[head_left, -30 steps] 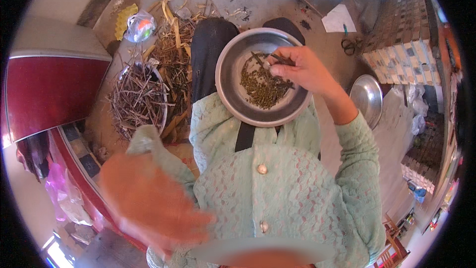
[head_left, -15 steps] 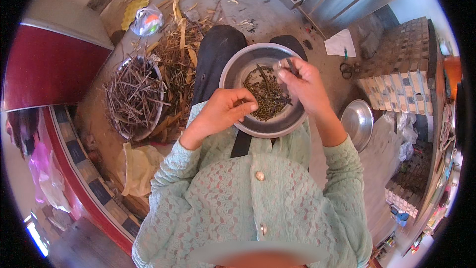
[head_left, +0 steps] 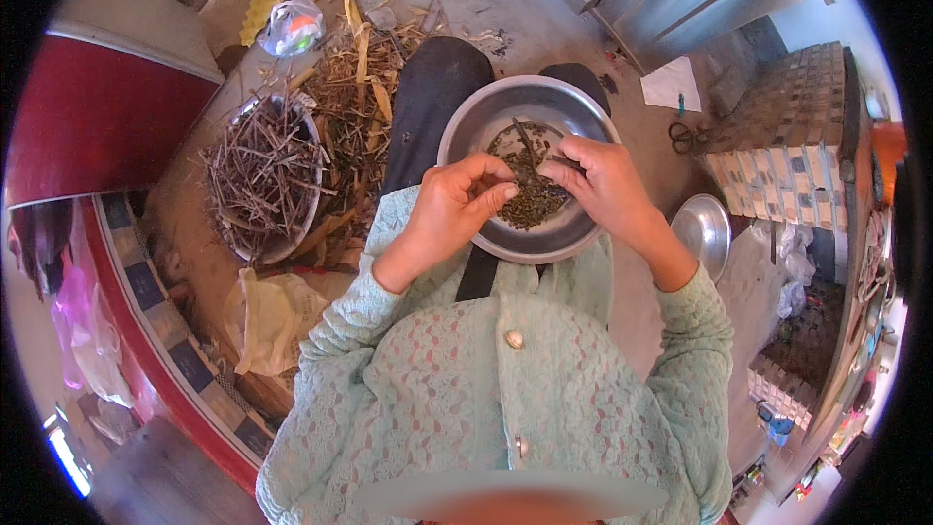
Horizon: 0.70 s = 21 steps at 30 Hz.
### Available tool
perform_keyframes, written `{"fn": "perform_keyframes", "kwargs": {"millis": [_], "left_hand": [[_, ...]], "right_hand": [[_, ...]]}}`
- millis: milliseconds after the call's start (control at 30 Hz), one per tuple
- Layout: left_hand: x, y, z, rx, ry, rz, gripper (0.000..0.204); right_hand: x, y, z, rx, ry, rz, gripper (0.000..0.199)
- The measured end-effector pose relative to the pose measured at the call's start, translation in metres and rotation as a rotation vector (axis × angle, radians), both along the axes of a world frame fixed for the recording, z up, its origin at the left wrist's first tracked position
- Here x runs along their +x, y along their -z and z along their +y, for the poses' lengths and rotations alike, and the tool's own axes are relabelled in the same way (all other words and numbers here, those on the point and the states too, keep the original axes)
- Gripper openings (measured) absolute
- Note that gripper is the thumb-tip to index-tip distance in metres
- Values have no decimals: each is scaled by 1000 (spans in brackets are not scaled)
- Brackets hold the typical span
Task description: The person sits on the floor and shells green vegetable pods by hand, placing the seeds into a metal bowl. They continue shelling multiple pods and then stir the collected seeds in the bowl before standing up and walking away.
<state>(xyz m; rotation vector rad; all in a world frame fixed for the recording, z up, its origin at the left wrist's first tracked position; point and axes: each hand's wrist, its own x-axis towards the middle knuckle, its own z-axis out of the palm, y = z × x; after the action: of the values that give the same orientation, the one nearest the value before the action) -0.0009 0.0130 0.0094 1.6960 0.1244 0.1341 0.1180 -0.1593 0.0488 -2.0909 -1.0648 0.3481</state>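
A round metal basin [head_left: 460,126] rests on my lap, with small green beans [head_left: 530,209] and bits of dark husk in its bottom. One slender dark pod [head_left: 523,136] lies among the beans. My left hand [head_left: 457,202] is over the basin's near left side, thumb and fingertips drawn together; whatever is between them is too small to make out. Opposite it, my right hand [head_left: 607,183] pinches a dark bean pod, mostly hidden by the fingers, above the beans. The two sets of fingertips are close together but apart.
Left of my legs, a basin [head_left: 316,190] is heaped with dry stalks [head_left: 262,175], beside loose husks [head_left: 360,117] on the floor. A metal lid-like dish [head_left: 702,233], scissors [head_left: 683,138] and white paper [head_left: 671,86] lie to the right, near a tiled block [head_left: 777,146].
My right hand has come lower and turned inward with the pod, toward the left hand. The left hand has risen slightly, its fingers pointing more toward the right. The view has shifted a little.
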Motion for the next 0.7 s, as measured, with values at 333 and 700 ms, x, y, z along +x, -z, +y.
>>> {"fn": "perform_keyframes", "kwargs": {"millis": [333,700], "left_hand": [[-2,2,-5,-47,76,5,16],[2,4,-24,-545,175,140,13]], "right_hand": [[-9,1,-6,-142,6,200,34],[-38,15,3,400,140,385,12]]}}
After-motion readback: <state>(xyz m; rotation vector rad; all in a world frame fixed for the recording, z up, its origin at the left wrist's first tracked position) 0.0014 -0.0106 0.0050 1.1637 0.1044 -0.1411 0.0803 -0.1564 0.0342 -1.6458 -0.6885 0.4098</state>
